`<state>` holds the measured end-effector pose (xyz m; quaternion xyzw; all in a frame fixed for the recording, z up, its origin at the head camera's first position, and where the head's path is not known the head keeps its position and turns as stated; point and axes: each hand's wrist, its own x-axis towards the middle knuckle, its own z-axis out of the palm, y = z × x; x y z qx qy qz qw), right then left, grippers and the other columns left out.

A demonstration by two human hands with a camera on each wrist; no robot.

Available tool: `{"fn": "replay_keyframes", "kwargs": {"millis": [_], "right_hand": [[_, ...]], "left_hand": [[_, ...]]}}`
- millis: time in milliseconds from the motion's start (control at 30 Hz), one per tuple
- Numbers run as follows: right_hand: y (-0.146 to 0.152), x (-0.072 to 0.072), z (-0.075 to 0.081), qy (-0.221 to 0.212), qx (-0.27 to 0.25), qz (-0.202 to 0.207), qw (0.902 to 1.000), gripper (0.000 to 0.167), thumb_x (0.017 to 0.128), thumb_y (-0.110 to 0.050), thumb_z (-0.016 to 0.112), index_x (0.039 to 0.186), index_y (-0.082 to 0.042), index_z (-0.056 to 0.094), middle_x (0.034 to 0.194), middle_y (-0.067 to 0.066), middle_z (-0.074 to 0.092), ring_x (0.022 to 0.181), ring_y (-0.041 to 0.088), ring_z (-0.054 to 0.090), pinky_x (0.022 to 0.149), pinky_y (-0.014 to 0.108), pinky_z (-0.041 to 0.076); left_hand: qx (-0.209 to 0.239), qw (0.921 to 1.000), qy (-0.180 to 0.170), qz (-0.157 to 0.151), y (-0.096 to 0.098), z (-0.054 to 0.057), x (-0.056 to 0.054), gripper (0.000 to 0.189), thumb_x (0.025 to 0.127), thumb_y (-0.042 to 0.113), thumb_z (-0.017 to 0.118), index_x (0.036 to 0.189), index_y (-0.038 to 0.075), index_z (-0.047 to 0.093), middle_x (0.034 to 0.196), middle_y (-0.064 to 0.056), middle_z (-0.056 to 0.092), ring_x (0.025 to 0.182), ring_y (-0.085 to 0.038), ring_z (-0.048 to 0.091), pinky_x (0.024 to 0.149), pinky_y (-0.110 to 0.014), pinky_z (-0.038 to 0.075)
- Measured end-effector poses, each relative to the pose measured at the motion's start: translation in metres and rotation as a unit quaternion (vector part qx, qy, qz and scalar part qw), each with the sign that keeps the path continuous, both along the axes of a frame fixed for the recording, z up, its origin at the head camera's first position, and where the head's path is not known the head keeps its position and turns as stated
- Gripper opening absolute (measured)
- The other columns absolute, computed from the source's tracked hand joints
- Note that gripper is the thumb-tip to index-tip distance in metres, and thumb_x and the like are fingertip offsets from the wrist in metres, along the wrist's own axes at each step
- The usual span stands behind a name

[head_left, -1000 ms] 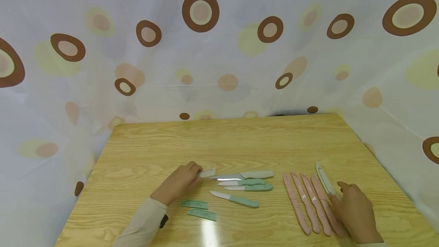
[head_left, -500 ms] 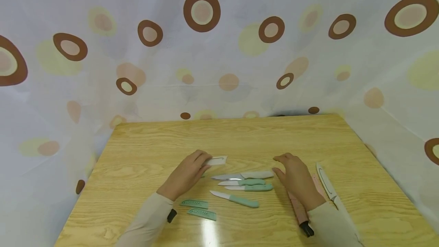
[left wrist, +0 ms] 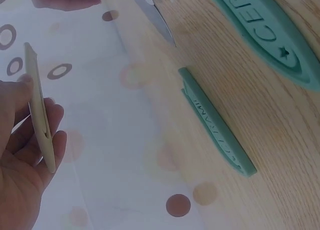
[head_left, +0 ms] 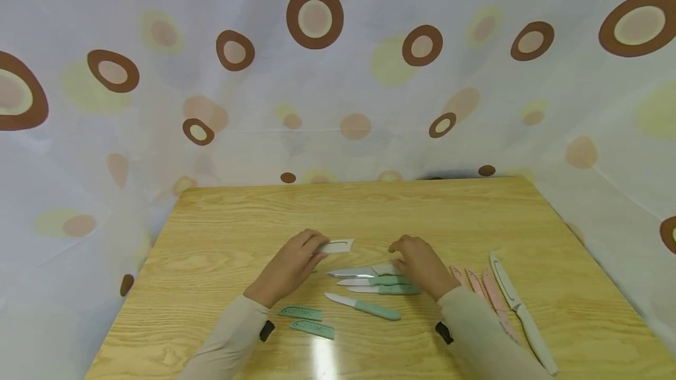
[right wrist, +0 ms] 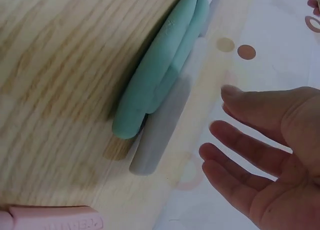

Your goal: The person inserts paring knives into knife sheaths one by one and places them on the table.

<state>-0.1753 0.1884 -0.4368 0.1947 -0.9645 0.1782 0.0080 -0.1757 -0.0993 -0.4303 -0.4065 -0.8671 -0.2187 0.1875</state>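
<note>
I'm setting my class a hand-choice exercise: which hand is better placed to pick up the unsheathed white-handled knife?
Probably the right hand: empty and near the handle of the white-handled knife, while the left hand holds a white sheath.

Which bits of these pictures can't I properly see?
Head view: lower ends and full count of the pink knives, covered by the right sleeve.
Head view: what the dark patch at the back edge of the table is, too small.
Left wrist view: any lettering on the white sheath, turned edge-on.
Right wrist view: the rest of a pink knife, cut off by the picture's edge.
</note>
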Motion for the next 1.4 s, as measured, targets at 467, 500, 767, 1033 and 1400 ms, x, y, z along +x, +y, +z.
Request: {"fn": "replay_keyframes", "kwargs": {"millis": [467, 500, 767, 1033, 1400], "right_hand": [[-0.006, -0.011, -0.012, -0.086, -0.005, 0.032, 0.9958, 0.01, 0.086, 0.001, 0.068, 0.094, 0.003, 0.072, 0.095, 0.012, 0.068, 0.092, 0.03, 0.064, 0.079, 0.041, 0.055], [-0.006, -0.011, -0.014, -0.081, 0.0, 0.034, 0.9961, 0.008, 0.086, 0.003, 0.068, 0.092, 0.001, 0.073, 0.092, 0.011, 0.068, 0.09, 0.029, 0.064, 0.078, 0.041, 0.055], [-0.008, -0.011, -0.021, -0.072, 0.018, 0.017, 0.9971, 0.007, 0.086, 0.001, 0.068, 0.088, -0.004, 0.073, 0.086, 0.006, 0.067, 0.083, 0.022, 0.063, 0.075, 0.037, 0.054], [-0.011, -0.013, -0.031, -0.026, 0.049, 0.032, 0.998, 0.015, 0.085, -0.001, 0.07, 0.073, -0.01, 0.068, 0.073, -0.001, 0.06, 0.066, 0.01, 0.05, 0.059, 0.027, 0.045], [-0.009, -0.008, -0.031, 0.017, 0.05, 0.07, 0.9962, 0.03, 0.085, 0.006, 0.066, 0.062, -0.011, 0.055, 0.071, -0.003, 0.053, 0.062, 0.009, 0.038, 0.052, 0.022, 0.032]], "left_hand": [[0.012, 0.9998, -0.012, 0.007, -0.001, 0.003, -0.002, 0.027, 0.093, 0.012, 0.063, 0.118, 0.002, 0.06, 0.113, -0.005, 0.059, 0.095, -0.014, 0.06, 0.08, -0.023, 0.053], [0.013, 0.9998, -0.013, 0.006, 0.0, 0.003, -0.002, 0.026, 0.093, 0.011, 0.063, 0.118, 0.002, 0.06, 0.113, -0.005, 0.059, 0.095, -0.013, 0.06, 0.08, -0.022, 0.053], [0.014, 0.9999, -0.008, 0.003, 0.0, -0.001, -0.003, 0.027, 0.092, 0.009, 0.064, 0.118, 0.003, 0.061, 0.113, -0.004, 0.059, 0.096, -0.012, 0.06, 0.079, -0.022, 0.053], [0.009, 0.9999, -0.007, 0.004, 0.0, -0.004, -0.003, 0.027, 0.092, 0.008, 0.065, 0.118, 0.002, 0.061, 0.112, -0.005, 0.059, 0.095, -0.013, 0.06, 0.079, -0.023, 0.053], [-0.002, 0.9997, -0.023, 0.011, -0.002, -0.005, -0.002, 0.027, 0.092, 0.008, 0.063, 0.118, 0.002, 0.061, 0.113, -0.006, 0.059, 0.097, -0.015, 0.06, 0.082, -0.023, 0.053]]}}
